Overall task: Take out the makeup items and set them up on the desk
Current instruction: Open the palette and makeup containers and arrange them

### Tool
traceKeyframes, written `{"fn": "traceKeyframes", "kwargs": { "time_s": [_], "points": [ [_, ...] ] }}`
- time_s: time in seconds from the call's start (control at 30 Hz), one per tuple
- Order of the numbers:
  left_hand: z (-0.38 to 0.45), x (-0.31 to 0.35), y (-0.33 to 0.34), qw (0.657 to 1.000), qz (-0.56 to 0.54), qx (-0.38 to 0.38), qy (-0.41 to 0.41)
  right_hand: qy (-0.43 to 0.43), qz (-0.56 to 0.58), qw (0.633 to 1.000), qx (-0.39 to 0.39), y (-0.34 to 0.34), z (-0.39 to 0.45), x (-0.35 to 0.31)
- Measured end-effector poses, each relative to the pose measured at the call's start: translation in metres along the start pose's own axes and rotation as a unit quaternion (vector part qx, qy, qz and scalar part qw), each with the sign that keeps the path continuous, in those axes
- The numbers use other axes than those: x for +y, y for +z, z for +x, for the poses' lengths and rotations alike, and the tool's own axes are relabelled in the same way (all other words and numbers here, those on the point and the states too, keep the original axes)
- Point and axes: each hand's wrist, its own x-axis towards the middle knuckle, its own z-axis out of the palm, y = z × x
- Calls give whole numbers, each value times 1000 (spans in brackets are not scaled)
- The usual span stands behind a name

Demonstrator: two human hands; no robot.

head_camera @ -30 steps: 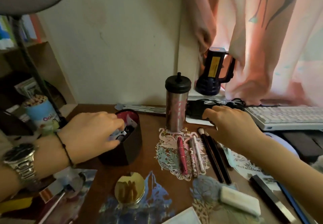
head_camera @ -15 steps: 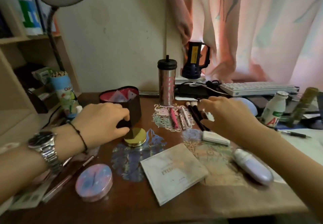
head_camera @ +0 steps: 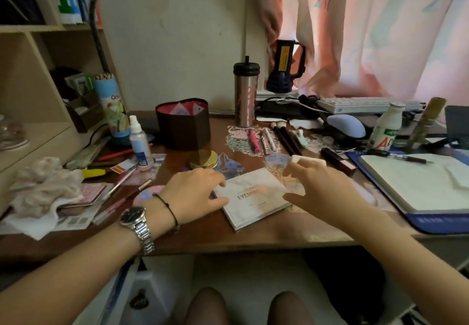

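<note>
Both grips, the left hand (head_camera: 195,192) and right hand (head_camera: 322,187), spread loosely and holding nothing, touch the eyeshadow palette (head_camera: 253,197) between them on the worktop (head_camera: 203,236), with pens (head_camera: 258,139) and brushes (head_camera: 284,137) already arranged beyond, and the dark box (head_camera: 182,124) farthest, seemingly nearly emptied.

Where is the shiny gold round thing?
In the head view, the gold compact sits mid-desk, just in front of the dark brown box, beyond the left hand.
</note>
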Motion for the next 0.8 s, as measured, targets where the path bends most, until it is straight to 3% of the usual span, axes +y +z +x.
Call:
{"fn": "traceKeyframes", "kwargs": {
  "time_s": [0.27, 0.4, 0.8],
  "points": [
    [15, 19, 17, 995, -60, -80, 15, 54, 113, 989, -73, 24, 5, 14],
    [23, 15, 25, 991, -80, -104, 15, 37, 178, 978, -105, 45, 6, 21],
    [35, 11, 31, 994, -38, -97, 45, 24, 286, 958, -15, 66, 4, 26]
  ]
}}
